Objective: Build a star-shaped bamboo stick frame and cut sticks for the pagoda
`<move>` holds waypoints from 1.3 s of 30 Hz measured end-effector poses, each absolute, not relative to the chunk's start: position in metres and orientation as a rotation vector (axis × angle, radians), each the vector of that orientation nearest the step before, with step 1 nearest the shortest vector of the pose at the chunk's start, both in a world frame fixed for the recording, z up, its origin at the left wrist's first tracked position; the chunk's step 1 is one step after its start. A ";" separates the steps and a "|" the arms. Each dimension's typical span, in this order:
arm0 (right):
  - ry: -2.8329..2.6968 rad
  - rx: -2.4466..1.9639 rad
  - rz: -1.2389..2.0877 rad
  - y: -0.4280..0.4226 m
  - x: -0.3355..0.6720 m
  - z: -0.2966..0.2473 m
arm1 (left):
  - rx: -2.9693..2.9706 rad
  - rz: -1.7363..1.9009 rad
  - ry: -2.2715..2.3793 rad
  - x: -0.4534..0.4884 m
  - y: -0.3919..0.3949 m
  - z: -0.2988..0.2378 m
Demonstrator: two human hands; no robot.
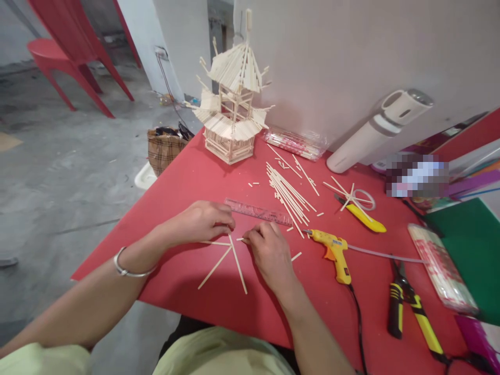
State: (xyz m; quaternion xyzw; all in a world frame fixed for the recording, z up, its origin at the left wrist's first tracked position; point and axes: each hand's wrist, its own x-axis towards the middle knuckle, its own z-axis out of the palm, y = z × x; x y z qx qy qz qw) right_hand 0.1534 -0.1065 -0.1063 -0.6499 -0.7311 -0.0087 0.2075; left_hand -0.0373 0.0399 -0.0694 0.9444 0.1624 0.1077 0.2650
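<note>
Thin wooden sticks [238,265] are laid out like spokes on the red table, meeting near one point. With fingers pinched together, my left hand [209,221] is at the upper end of these spokes, closed on a stick whose tip is mostly hidden. My right hand [269,250] pinches another wooden stick [241,239], its pale end pointing left toward the hub with a small gap between. Just beyond both hands lies a clear ruler [258,211]. To the right of my right hand rests a yellow glue gun [332,250].
A pagoda model made of sticks [230,125] stands at the back corner. Loose sticks [289,195], a utility knife [365,216] under a star of sticks, pliers [406,297], packed sticks [441,265] and a white flask [375,130] occupy the right side. The glue gun's cord [357,317] runs frontward.
</note>
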 end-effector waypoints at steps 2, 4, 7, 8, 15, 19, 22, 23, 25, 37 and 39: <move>-2.038 -1.818 -0.039 -0.107 0.154 -0.104 | 2.547 0.319 0.435 -0.037 0.040 -0.069; -1.973 -1.796 -0.033 -0.109 0.153 -0.100 | 2.538 0.363 0.439 -0.036 0.040 -0.068; -1.673 -1.735 0.103 -0.113 0.151 -0.095 | 2.523 0.448 0.456 -0.036 0.040 -0.067; -1.556 -1.726 0.198 -0.113 0.150 -0.095 | 2.518 0.472 0.458 -0.036 0.040 -0.067; -1.176 -1.772 0.716 -0.107 0.149 -0.106 | 2.557 0.497 0.414 -0.036 0.039 -0.068; -1.472 -1.820 0.414 -0.112 0.157 -0.104 | 2.585 0.423 0.377 -0.038 0.038 -0.068; -1.703 -1.760 0.421 -0.118 0.158 -0.103 | 2.627 0.345 0.359 -0.040 0.038 -0.068; -1.760 -1.742 0.419 -0.119 0.158 -0.103 | 2.640 0.318 0.349 -0.041 0.038 -0.069; -1.836 -1.737 0.354 -0.119 0.156 -0.105 | 2.658 0.274 0.330 -0.041 0.038 -0.069; -1.932 -1.699 0.119 -0.117 0.151 -0.116 | 2.695 0.193 0.322 -0.042 0.041 -0.073; -1.939 -1.700 0.096 -0.116 0.151 -0.116 | 2.698 0.188 0.327 -0.041 0.041 -0.074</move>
